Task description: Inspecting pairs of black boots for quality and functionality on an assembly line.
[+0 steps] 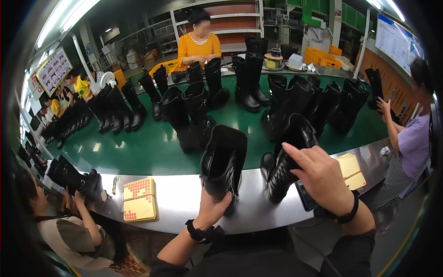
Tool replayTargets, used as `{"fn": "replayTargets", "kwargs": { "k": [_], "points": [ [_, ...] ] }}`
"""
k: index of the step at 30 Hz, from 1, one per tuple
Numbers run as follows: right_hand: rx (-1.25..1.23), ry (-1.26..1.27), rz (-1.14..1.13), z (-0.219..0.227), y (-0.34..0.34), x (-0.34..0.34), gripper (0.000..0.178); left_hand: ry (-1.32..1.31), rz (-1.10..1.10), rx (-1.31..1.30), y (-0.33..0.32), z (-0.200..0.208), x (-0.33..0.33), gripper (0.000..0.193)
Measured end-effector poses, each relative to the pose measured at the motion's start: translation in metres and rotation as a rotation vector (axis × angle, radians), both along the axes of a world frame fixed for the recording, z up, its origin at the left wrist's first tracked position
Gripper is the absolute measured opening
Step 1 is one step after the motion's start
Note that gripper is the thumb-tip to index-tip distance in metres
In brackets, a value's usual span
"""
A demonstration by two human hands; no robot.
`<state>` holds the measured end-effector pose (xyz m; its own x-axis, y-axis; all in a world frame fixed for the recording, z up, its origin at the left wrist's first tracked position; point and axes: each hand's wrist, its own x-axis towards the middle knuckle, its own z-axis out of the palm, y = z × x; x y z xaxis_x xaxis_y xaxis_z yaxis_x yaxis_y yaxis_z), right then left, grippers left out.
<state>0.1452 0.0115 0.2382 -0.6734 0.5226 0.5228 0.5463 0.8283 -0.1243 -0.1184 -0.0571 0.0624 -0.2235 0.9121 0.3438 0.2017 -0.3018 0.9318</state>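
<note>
A black leather boot [224, 159] with a laced front is upright in my left hand [211, 208], whose fingers and thumb are closed round its lower part. Its open top faces me. To its right, another black laced boot [287, 168] stands at the metal edge, leaning a little. My right hand [320, 177] is over that boot's shaft, index finger and thumb stretched out and apart. The index fingertip is at the boot's upper part; whether it touches cannot be told. The other fingers are partly hidden. Both wrists wear black bands.
Several black boots [182, 117] stand on the green table [134, 152]. Yellow card stacks lie on the metal edge at left [139, 199] and right [351, 171]; a dark phone-like object [306, 197] is beneath my right hand. Co-workers handle boots at both sides; another person stands opposite.
</note>
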Motion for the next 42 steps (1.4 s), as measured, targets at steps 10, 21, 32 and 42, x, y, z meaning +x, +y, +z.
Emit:
{"fn": "replayTargets", "kwargs": {
  "k": [10,21,32,42],
  "points": [
    [-0.31,0.384,0.101,-0.04,-0.037,-0.024,0.018,0.66,0.267,0.548,-0.027,0.127,-0.009,0.089],
    [-1.291,0.311,0.12,-0.224,0.021,-0.091,0.024,0.611,0.38,0.268,-0.028,0.085,-0.018,0.124],
    [-1.353,-0.033,0.232,-0.233,0.039,-0.095,0.028,0.001,0.061,-0.289,-0.019,-0.068,0.002,0.043],
    [-1.793,0.449,0.316,-0.175,0.023,-0.1,0.029,0.011,0.094,-0.313,-0.015,-0.066,0.007,0.036]
  ]
}}
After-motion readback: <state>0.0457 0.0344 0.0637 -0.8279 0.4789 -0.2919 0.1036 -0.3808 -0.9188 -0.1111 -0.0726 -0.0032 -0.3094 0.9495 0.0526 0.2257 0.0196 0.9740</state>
